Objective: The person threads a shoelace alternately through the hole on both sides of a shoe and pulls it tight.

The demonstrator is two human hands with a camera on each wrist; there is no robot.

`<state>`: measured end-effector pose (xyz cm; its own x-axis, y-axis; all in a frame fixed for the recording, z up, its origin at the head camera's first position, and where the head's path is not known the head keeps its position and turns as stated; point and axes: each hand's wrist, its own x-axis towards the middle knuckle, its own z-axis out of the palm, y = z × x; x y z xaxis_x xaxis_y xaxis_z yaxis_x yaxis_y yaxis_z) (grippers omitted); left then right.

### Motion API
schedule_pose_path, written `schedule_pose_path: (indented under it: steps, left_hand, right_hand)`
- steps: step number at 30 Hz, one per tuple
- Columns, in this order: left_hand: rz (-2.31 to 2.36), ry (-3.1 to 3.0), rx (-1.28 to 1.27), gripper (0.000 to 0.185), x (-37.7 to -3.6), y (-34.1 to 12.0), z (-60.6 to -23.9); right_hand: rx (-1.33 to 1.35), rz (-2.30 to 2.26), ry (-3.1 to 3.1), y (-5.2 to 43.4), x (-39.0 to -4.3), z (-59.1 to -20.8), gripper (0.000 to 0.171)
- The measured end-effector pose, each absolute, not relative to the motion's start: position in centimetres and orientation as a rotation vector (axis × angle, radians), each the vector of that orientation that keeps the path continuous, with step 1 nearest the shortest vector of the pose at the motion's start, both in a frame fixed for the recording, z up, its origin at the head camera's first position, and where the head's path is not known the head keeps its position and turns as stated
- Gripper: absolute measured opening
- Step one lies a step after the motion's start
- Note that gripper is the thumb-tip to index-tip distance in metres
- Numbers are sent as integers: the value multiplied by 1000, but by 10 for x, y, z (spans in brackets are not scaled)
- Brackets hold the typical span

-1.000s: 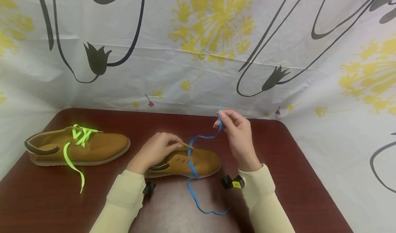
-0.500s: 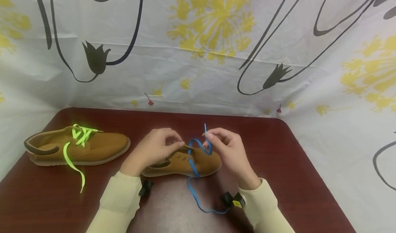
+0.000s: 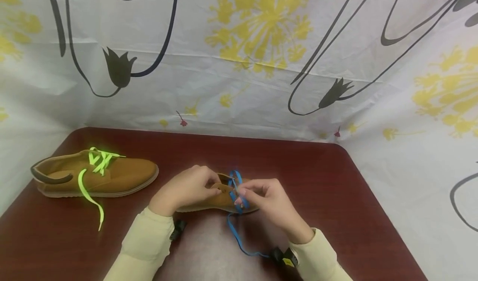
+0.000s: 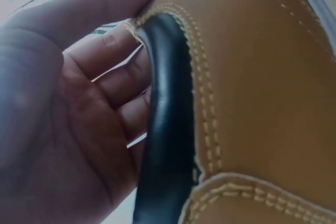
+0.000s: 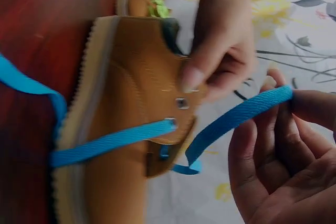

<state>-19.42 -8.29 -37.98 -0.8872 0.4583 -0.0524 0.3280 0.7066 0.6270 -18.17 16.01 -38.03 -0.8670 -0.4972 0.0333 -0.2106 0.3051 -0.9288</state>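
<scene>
A tan lace-up shoe (image 3: 220,201) sits at the middle of the table, toe to the right. My left hand (image 3: 186,191) pinches its eyelet flap, thumb outside and fingers behind, beside the black collar lining (image 4: 167,72) in the left wrist view. A flat blue shoelace (image 5: 113,140) comes out of one eyelet and runs down over the side of the sole. Its other length is pinched between thumb and fingers of my right hand (image 3: 274,204), close to the flap. An eyelet without lace (image 5: 181,103) shows beside my left thumb in the right wrist view.
Another tan shoe (image 3: 130,175), with neon yellow laces (image 3: 100,162), stands at the left of the dark red table (image 3: 336,214). The blue lace's loose end trails toward the table's front. A patterned white cloth (image 3: 168,86) hangs behind and at both sides.
My right hand has come down and left with the blue lace, from above the toe to the eyelet flap. My left hand still holds the flap, which now tilts toward the front.
</scene>
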Motion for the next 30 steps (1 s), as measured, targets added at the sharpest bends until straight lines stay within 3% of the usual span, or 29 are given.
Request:
schedule_pose_path:
  steps: [12, 26, 28, 30]
  left_hand:
    - [909, 2720, 593, 10, -190, -80, -374]
    - [872, 2741, 598, 10, -192, -78, -373]
    - [880, 2746, 612, 11, -192, -77, -373]
    - [899, 2731, 593, 25, -192, -76, -373]
  right_hand:
    - [-642, -1416, 2319, 143, -187, -414, 22]
    - [-595, -1382, 2352, 144, -186, -415, 17]
    - [-577, -1395, 2342, 144, -186, -415, 17]
    - [-572, -1410, 2332, 144, -186, -416, 18]
